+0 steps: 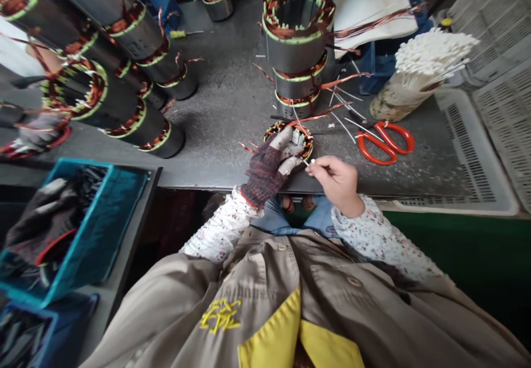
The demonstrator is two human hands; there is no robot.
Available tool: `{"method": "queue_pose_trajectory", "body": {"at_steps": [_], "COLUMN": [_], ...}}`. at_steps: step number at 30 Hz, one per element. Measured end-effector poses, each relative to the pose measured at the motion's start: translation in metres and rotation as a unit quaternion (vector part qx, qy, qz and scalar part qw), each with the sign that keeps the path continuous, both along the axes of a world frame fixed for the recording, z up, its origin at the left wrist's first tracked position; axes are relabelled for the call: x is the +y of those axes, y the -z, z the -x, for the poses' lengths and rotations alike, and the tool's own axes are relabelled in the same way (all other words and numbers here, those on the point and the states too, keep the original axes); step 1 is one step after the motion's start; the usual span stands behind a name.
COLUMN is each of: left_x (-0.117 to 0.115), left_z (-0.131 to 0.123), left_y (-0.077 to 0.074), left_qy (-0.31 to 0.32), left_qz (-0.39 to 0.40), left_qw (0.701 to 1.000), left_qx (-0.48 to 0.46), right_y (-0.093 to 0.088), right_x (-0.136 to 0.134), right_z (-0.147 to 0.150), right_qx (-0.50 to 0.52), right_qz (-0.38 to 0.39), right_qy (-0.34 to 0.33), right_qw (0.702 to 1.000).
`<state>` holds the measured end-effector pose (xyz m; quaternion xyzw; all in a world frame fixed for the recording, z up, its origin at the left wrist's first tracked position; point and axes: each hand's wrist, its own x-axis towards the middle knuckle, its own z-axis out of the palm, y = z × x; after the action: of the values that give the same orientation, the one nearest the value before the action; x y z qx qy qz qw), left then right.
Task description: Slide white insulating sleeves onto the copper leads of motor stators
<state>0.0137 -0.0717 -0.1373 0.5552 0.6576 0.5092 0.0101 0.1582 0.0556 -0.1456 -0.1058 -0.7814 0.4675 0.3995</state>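
Two teal bins (103,218) of dark parts sit past the bench's left edge, below leaning rows of wound stators (124,108) that crowd the left of the grey bench (224,113). Open bench surface runs between those rows and the central stator stack (296,52). At the near edge, the gloved left hand (269,163) rests on a small stator (289,140), fingers curled over its copper winding. Just beside it, the bare right hand (336,180) pinches a thin white sleeve (309,162) between thumb and fingertips, its tip near the stator's rim. Loose white sleeves and copper leads lie behind. Further right lie red-handled scissors (385,142), then a bundle of white sleeves (418,69) and pale slotted crates (498,80). Yellow characters (219,314), unreadable, mark the jacket.
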Motion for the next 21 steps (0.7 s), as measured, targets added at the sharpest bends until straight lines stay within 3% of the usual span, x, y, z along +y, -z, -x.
{"method": "queue_pose_trajectory", "body": {"at_steps": [3,10,15,21], "left_x": [0.003,0.005,0.002,0.001], "left_z": [0.001,0.004,0.008,0.005], "left_y": [-0.004,-0.007,-0.009,-0.011], "left_qy": [-0.006,-0.020,0.013,0.009], "left_qz": [-0.042,-0.048,-0.042,-0.019], "left_qw": [0.999,0.996,0.992,0.986], "left_qx": [0.000,0.066,0.117,0.163], "right_y": [-0.004,-0.013,-0.010,-0.035], "right_x": [-0.003,0.000,0.004,-0.002], "right_z": [0.002,0.007,0.013,0.004], "right_qx": [-0.019,-0.029,-0.090,-0.122], "right_qz": [0.027,-0.096,-0.107,-0.137], "right_qy": [0.002,0.030,0.061,-0.018], "right_qw": [0.999,0.995,0.988,0.983]}}
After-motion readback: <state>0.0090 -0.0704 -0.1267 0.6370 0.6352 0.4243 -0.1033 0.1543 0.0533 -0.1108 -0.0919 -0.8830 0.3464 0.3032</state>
